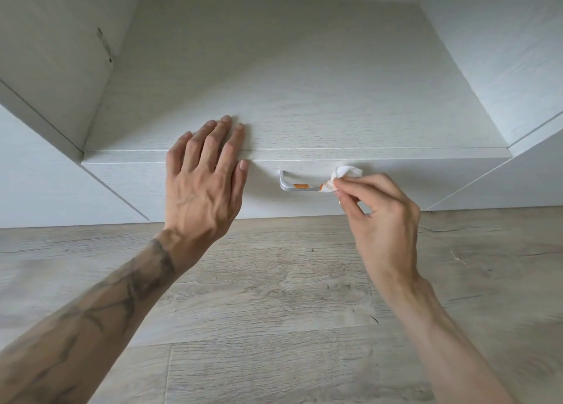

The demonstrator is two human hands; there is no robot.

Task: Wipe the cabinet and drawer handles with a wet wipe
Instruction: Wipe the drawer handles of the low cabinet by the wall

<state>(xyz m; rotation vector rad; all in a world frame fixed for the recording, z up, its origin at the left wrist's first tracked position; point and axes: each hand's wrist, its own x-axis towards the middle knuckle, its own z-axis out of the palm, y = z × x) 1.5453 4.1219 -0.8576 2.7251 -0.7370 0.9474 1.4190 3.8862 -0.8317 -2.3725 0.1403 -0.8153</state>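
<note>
A silver bar handle (289, 187) is fixed to the white drawer front (189, 184) below the cabinet top. An orange smear lies along the handle's bar. My right hand (380, 217) pinches a crumpled white wet wipe (344, 175), stained orange at its lower edge, against the right end of the handle. My left hand (204, 184) rests flat with straight fingers over the front edge of the cabinet top (304, 99), just left of the handle.
White cabinet panels (45, 53) rise on the left and right (518, 53) of the drawer unit. A grey wood-grain floor (274, 297) spreads below the drawer front, under both forearms.
</note>
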